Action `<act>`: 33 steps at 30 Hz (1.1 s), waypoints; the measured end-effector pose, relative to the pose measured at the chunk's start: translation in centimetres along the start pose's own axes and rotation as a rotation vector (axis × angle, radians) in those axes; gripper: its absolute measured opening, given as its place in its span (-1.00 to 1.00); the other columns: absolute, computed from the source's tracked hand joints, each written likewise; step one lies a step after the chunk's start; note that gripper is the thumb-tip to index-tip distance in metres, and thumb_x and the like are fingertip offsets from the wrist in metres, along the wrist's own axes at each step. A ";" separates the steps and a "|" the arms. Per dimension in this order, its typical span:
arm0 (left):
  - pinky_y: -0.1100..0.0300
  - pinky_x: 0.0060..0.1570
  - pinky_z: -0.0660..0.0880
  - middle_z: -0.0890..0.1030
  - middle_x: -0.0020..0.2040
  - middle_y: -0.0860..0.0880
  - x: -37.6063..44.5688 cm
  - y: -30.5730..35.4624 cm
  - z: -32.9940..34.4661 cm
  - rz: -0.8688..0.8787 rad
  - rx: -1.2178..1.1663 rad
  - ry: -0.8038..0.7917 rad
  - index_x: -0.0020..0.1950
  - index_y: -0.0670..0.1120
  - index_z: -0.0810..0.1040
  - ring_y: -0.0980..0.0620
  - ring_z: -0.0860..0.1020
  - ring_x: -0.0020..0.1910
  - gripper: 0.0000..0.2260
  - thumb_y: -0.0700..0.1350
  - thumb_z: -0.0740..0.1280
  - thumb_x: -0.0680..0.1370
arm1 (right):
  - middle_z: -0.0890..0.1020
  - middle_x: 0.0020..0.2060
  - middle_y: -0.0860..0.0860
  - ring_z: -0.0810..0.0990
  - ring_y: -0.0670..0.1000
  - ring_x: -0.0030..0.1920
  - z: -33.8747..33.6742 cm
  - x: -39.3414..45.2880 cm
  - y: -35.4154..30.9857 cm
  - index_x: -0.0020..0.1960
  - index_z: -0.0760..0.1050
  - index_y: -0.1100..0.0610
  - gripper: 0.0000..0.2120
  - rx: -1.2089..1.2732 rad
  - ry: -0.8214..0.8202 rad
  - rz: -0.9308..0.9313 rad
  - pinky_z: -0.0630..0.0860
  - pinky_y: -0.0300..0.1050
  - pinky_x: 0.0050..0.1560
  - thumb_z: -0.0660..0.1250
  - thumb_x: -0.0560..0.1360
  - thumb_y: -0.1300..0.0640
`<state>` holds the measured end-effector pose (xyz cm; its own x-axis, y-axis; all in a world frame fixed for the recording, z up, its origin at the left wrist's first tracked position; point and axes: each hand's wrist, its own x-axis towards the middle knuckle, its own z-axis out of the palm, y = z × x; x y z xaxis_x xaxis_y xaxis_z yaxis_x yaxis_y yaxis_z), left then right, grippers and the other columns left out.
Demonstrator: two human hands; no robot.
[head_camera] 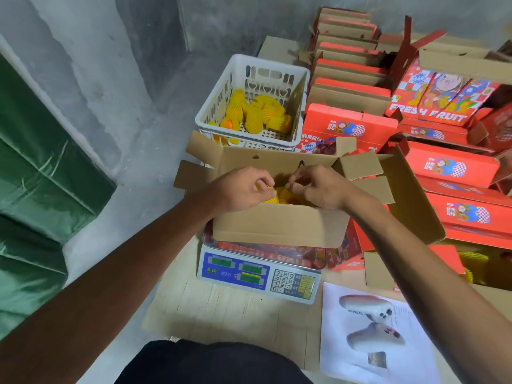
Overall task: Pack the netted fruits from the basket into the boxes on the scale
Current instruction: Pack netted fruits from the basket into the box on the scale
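Both hands are down in the open box. The left hand (243,189) has its fingers curled round a netted fruit (270,200), pinching the yellow mesh near the near-left corner. The right hand (318,187) is curled too, fingertips drawn together over the fruit in the middle of the box, but from here I cannot tell whether that grip actually has hold of a net or is only nudging one into place.

These fruits look light, each small enough for one hand. The foam netting is soft and springy, so it should cushion a squeeze and give the fingers something to catch on. I would take one around its middle, through the net, not by a loose end of the mesh, which could slide off. The fruit beneath probably bruises if it is dropped or jammed in.

Each piece is wrapped in bright yellow foam mesh; where a net gapes, orange skin shows through.

The box (279,225) is plain brown cardboard, flaps standing open, and it sits on the scale (257,273), a white one with a blue display panel and keypad. Just behind it stands the white plastic basket (249,79), with a cluster of netted fruits (257,112) left on its floor. To the right lie stacks of red printed cartons (454,164), and a printed sheet (374,336) lies near the scale.
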<state>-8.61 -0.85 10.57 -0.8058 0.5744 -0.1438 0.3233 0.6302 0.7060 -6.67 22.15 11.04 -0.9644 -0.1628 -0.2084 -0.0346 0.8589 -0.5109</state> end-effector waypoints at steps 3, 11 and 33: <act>0.15 0.00 0.55 0.66 0.07 0.03 -0.1 0.2 0.1 0.011 -0.016 0.006 0.24 -0.05 0.62 0.07 0.64 0.01 -0.73 0.05 0.38 0.62 | 0.71 0.00 -0.06 0.63 0.00 0.06 0.1 -0.1 -0.1 0.06 0.65 0.01 -0.88 0.032 -0.007 0.003 0.55 0.01 0.20 0.37 0.61 0.01; 0.10 -0.04 0.61 0.69 -0.04 0.12 -0.9 0.0 1.2 0.053 -0.122 -0.035 0.05 0.12 0.68 0.16 0.66 -0.10 -0.70 0.30 0.41 0.49 | 0.71 -0.01 0.02 0.66 0.05 0.01 0.7 -0.3 -1.3 0.08 0.63 0.04 -0.88 0.087 -0.031 -0.022 0.60 0.05 0.12 0.34 0.63 0.05; 0.21 -0.11 0.57 0.76 -0.04 0.03 -0.9 -1.6 -0.3 0.193 0.135 -0.056 0.13 0.01 0.75 0.23 0.64 -0.12 -0.82 -0.09 0.51 0.53 | 0.71 -0.10 -0.06 0.60 -0.10 -0.10 2.7 0.4 -1.3 -0.02 0.65 0.00 -0.91 0.245 -0.018 -0.017 0.55 -0.11 0.03 0.39 0.61 0.02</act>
<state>-8.50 -2.50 9.78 -0.6952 0.7166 -0.0560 0.5350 0.5679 0.6255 -6.33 19.64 9.33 -0.9594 -0.1865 -0.2117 0.0162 0.7129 -0.7011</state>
